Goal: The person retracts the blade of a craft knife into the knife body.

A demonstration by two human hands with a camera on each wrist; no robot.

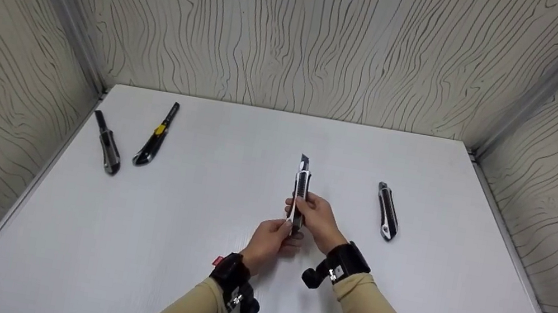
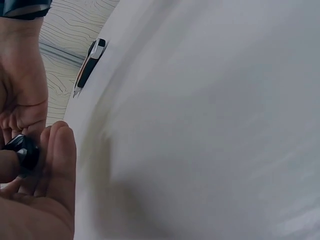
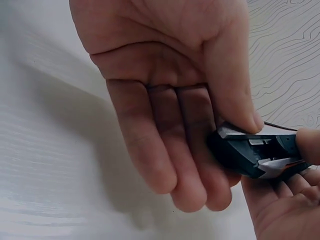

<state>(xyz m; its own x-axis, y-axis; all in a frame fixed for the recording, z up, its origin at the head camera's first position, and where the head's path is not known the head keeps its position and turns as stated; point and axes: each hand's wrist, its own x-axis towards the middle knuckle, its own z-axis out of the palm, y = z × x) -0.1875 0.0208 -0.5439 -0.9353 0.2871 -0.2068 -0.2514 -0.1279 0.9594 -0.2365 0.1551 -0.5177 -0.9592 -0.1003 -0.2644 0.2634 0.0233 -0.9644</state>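
Snap-off utility knife [image 1: 301,188] held w/ both hands over ctr. of white table [image 1: 183,254], blade [image 1: 304,163] exposed & pointed twd. back wall [image 1: 299,35]. Rear end pinched by L hand [image 1: 268,238], thumb on top; mid-handle gripped by R hand [image 1: 322,221], fingers curled round behind. Black-and-silver cutter [image 1: 388,213] placed at R; grey cutter [image 1: 108,146] & black-and-yellow cutter [image 1: 151,145] placed at L, well apart fr. hands.

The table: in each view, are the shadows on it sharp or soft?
Soft: head view, faint on the table between the sleeves; left wrist view, broad and blurred at lower left; right wrist view, wide and blurry-edged at left.
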